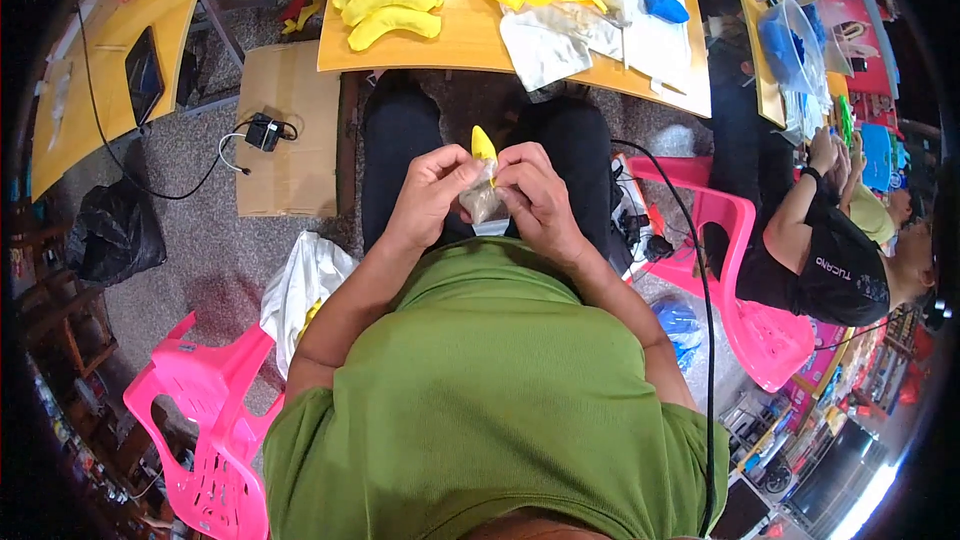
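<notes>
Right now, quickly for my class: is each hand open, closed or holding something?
Left hand: closed, fingertips at the small yellow piece and greyish see-through bag.
Right hand: closed on the same bundle; exact grip unclear.

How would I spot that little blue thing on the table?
Find the wooden table at the top middle of the picture. Toward its right end lies a white sheet with the small blue thing on it. It is the only blue item there; the shapes further left are yellow.

A yellow, pointed piece [482, 144] points up above a crumpled greyish bag [481, 204].
</notes>
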Demonstrator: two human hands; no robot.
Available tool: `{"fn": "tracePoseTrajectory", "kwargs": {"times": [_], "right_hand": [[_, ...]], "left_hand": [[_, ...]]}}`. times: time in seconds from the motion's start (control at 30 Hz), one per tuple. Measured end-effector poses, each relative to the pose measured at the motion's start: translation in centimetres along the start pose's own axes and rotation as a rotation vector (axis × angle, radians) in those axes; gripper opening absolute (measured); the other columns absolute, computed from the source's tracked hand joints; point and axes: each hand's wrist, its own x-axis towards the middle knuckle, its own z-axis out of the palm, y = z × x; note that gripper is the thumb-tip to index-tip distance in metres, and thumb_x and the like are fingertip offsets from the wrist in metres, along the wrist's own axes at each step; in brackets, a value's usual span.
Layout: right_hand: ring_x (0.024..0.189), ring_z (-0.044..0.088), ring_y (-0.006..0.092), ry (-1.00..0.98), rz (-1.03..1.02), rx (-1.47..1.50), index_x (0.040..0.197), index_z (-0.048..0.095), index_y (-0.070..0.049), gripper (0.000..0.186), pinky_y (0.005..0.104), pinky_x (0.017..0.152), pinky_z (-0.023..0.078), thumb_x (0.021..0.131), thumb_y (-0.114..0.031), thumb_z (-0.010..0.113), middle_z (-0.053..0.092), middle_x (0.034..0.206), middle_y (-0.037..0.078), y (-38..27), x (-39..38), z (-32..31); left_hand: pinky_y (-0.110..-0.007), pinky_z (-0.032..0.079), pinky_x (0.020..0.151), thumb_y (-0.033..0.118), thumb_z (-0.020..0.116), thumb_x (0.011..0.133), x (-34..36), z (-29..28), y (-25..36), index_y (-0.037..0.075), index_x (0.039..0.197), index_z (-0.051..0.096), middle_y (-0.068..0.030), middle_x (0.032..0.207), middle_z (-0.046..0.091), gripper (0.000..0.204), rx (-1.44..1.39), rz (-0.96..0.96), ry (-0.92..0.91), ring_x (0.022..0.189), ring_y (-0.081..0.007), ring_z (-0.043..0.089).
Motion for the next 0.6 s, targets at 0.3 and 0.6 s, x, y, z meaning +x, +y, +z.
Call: {"fn": "tracePoseTrajectory", "kwargs": {"times": [0.3, 0.6], "right_hand": [[0.083, 0.05, 0.0312, 0.044, -0.056, 0.003, 0.082, 0.051, -0.002, 0.015, 0.0362, 0.07, 0.044, 0.072, 0.001, 0.062, 0.05, 0.089, 0.013, -0.3, -0.2, 0.5], [0.08, 0.052, 0.0333, 0.02, -0.076, -0.2, 0.083, 0.051, -0.001, 0.013, 0.0378, 0.068, 0.045, 0.074, 0.004, 0.059, 0.051, 0.089, 0.015, -0.2, -0.6, 1.4]], "left_hand": [[-0.021, 0.032, 0.042, 0.01, 0.062, 0.083, 0.1, 1.1, -1.6, 0.002, 0.067, 0.054, 0.0032, 0.058, 0.052, 0.02, 0.576, 0.25, 0.225, 0.053, -0.0014, 0.043], [-0.024, 0.032, 0.037, 0.012, 0.054, 0.086, 1.4, 0.2, -3.3, 0.002, 0.077, 0.057, 0.0, 0.061, 0.054, 0.014, 0.254, 0.044, 0.302, 0.046, -0.0051, 0.042]]}}
